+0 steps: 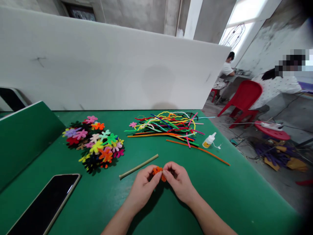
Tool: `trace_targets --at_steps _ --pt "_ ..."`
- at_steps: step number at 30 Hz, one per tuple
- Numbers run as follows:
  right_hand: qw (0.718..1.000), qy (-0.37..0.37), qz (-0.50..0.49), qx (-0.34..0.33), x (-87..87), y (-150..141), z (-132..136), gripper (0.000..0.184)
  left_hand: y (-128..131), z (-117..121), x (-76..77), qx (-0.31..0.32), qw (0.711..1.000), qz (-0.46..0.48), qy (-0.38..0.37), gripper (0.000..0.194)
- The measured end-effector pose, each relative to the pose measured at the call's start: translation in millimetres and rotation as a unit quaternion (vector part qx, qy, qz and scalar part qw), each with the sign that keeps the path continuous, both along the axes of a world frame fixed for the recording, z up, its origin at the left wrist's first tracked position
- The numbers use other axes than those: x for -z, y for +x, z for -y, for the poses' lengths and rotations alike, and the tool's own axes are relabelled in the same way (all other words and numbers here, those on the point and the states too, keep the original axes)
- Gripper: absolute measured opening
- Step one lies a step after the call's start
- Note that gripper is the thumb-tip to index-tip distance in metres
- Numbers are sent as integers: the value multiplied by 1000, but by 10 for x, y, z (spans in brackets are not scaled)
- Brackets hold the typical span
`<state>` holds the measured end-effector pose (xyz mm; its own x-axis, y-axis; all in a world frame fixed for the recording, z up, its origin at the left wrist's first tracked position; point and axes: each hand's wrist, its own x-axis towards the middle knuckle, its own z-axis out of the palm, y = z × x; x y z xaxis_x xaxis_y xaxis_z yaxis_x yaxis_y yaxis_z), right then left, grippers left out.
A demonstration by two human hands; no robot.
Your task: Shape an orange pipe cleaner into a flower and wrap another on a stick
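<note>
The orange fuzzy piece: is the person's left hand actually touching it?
Touching. The head view shows it plainly: the left hand pinches the orange fuzzy piece between thumb and fingers.

There was one bare left hand [143, 186] and one bare right hand [181, 183], two in all, with one orange fuzzy flower-shaped piece [157, 169] between them. The heap of multicoloured fuzzy flowers [96, 147] showed more than a dozen, at least two of them orange; overlap hid the full number. One small pink fuzzy flower [132, 124] lay apart. The tangled multicoloured pipe cleaners [168, 134] were too many to count exactly. One loose orange pipe cleaner [210, 154], one straight pale-green stick [138, 167], one white plastic bottle with a yellow label [207, 141] and one black-screened phone in a pale case [44, 202] lay nearer.
</note>
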<state>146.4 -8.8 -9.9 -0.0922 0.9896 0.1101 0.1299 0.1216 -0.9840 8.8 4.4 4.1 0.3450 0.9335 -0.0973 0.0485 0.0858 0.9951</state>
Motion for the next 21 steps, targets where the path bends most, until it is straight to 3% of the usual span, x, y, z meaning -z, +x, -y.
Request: trace_targets --at_steps 11,21 --pt "1000 2 -17 17 9 5 -12 14 12 10 48 0 999 19 -31 20" --pt "981 -80 -176 -32 0 -26 -15 23 6 1 25 -10 998 36 -47 18"
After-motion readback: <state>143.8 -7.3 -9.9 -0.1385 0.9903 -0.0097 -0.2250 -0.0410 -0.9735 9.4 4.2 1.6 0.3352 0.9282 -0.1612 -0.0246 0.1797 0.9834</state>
